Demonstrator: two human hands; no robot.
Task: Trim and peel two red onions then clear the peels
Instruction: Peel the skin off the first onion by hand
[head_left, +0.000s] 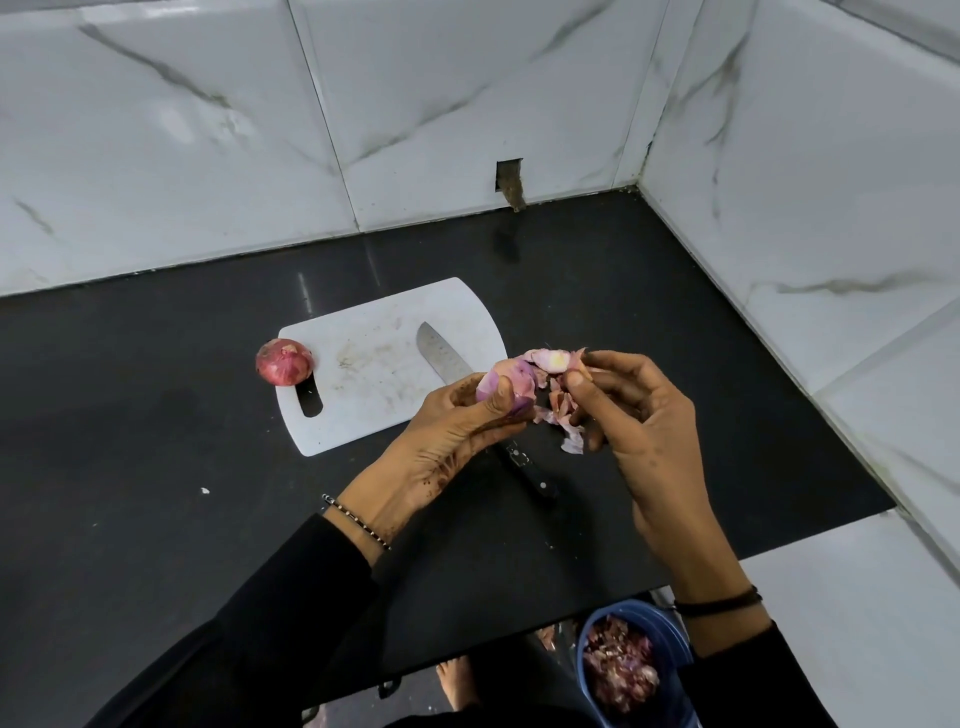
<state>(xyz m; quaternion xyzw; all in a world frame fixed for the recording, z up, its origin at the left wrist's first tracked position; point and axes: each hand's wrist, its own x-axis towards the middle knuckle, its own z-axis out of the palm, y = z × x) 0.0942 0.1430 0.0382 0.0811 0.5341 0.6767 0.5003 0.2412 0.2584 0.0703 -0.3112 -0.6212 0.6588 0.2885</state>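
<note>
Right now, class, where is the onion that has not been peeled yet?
In the head view, the unpeeled onion sits left of centre on the black counter, against the cutting board's left edge, just above its handle slot.

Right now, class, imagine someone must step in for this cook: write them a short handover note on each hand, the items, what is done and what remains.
Left hand: holds the half-peeled onion above the counter.
Right hand: pinching loose peels coming off that onion.
Second onion: skin on, resting at the cutting board left edge.
Knife: lying with its blade on the board, handle off it toward the cook.
Blue bin: below the counter edge, holds peels.
Done: first onion partly peeled.
Left: finish it, trim and peel the second, bin all peels.
</note>
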